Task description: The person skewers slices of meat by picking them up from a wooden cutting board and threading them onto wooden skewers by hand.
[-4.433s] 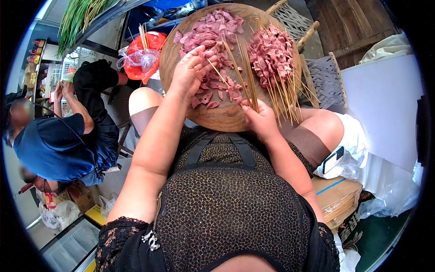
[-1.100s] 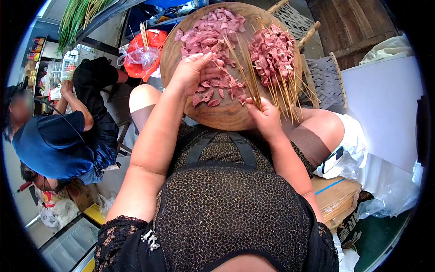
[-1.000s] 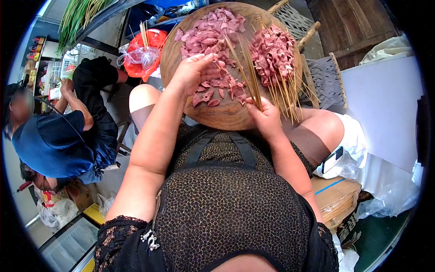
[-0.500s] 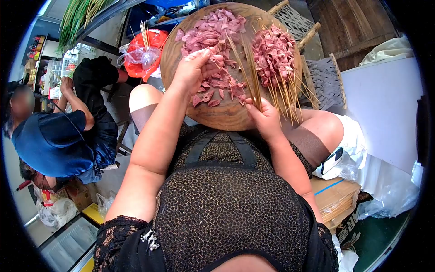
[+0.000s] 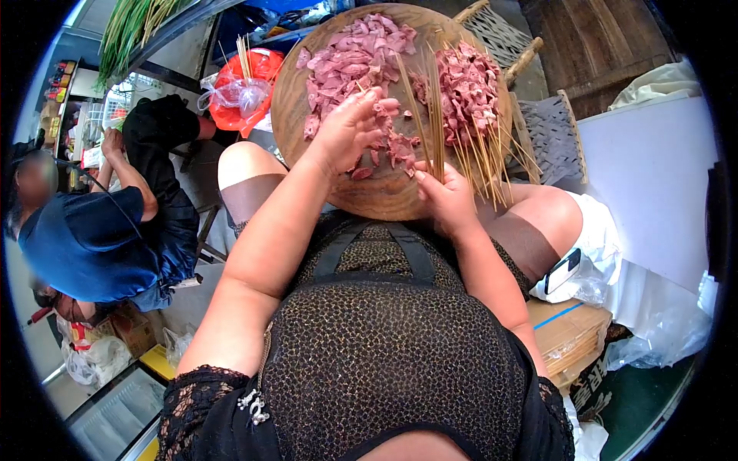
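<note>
Sitting at the far left of my feed, a co-worker in a dark blue top leans forward with raised hands; what they hold is too small for me to make out. Above is a bundle of green stalks. Next along, I see a red bag with a few sticks poking up out of it and clear plastic over its front, near a round wooden surface. On that surface, toward its far side, lies a heap of loose meat slices, trailing down in smaller scraps toward the near edge. I have the left hand over this trail, its fingers loosely bent; a thin tip shows just above the thumb, but I cannot tell whether the hand grips anything. To its right, the right hand is wrapped around the lower ends of several thin skewers, which point away from the body over the surface. Just right of them I see a pile of threaded meat, its bare stick ends slanting down past the near edge. Farther right are a woven stool, a phone resting tilted by a white cloth, and, below them, flattened cardboard.
</note>
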A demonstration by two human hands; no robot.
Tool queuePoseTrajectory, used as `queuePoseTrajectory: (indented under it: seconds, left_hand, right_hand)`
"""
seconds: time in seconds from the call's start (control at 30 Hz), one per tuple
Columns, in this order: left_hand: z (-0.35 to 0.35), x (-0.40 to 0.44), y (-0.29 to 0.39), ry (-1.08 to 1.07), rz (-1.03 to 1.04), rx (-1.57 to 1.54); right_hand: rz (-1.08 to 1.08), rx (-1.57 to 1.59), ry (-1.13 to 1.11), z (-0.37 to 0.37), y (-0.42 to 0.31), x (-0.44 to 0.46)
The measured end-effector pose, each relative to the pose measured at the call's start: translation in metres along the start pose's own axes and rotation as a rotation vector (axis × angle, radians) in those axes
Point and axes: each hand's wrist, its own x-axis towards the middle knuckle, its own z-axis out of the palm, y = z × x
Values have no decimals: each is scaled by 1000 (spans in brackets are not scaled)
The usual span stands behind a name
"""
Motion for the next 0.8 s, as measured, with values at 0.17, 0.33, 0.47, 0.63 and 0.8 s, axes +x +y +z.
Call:
queuePoseTrajectory:
  seconds: [0.17,0.33,0.47,0.63,0.8]
  left_hand:
    - [4,10,-10,22,164,-203]
    - [-2,17,-11,62,244,-190]
    - [4,14,-17,49,267,-138]
    - [14,12,-27,96,255,-157]
    - [30,11,-32,212,243,-274]
  right_hand:
    - [169,-40,-4,3,-11,-7]
    - [85,-131,26,0,-1,-8]
    - [8,-129,53,4,2,-9]
    - [34,-113,61,6,2,-7]
    - [15,-116,57,10,11,-6]
